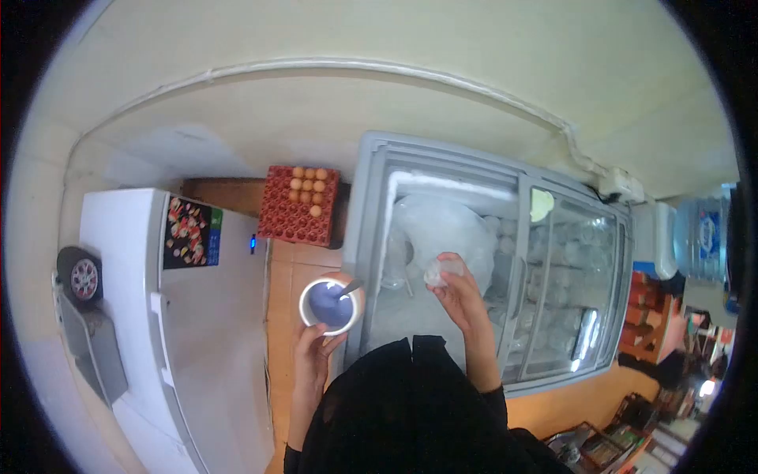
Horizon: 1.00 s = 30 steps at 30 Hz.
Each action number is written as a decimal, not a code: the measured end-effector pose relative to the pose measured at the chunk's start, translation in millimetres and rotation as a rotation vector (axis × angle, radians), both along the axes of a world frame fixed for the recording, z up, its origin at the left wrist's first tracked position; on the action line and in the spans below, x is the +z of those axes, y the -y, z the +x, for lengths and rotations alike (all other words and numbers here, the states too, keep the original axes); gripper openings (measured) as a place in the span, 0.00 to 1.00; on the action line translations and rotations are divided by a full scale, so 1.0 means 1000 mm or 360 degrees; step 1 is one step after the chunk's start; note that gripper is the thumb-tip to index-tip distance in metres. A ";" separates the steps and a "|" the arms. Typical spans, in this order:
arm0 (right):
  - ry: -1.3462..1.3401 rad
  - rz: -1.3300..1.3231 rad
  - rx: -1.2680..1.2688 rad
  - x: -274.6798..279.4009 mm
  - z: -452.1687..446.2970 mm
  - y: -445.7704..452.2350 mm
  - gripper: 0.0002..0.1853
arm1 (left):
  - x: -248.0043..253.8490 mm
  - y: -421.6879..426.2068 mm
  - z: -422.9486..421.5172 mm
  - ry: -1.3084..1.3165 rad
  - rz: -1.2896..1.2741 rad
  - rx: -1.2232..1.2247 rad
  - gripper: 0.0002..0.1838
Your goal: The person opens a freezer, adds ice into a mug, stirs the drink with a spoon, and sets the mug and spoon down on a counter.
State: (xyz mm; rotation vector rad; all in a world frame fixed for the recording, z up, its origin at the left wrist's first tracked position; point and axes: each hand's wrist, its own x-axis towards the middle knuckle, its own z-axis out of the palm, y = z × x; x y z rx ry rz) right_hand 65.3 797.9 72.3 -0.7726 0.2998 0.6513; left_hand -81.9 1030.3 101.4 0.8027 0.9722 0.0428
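My left hand is closed around a white cup at the freezer's left edge. Purple liquid fills much of the cup, and the handle of a spoon sticks out of it. Over the open half of the chest freezer, my right hand grips a small, clear, whitish lump that looks like ice. Beneath that hand, a large frosty plastic bag lies inside the freezer.
A red tray with several brown eggs stands left of the freezer. Further left is a white refrigerator. Sliding glass covers the freezer's right half, over several pale items. A large water bottle stands at far right.
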 end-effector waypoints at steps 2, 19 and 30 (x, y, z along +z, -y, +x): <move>0.0144 -0.0031 0.0180 0.032 -0.010 -0.020 0.16 | -0.004 -0.001 -0.001 0.0065 -0.0015 -0.0054 0.28; 0.2179 -0.1482 0.0620 0.070 -0.057 -0.112 0.24 | -0.007 0.005 -0.003 0.0238 -0.0001 0.0006 0.31; 0.2253 -0.1586 0.0815 0.077 -0.044 -0.100 0.25 | -0.006 0.006 -0.001 0.0254 -0.0041 0.0047 0.34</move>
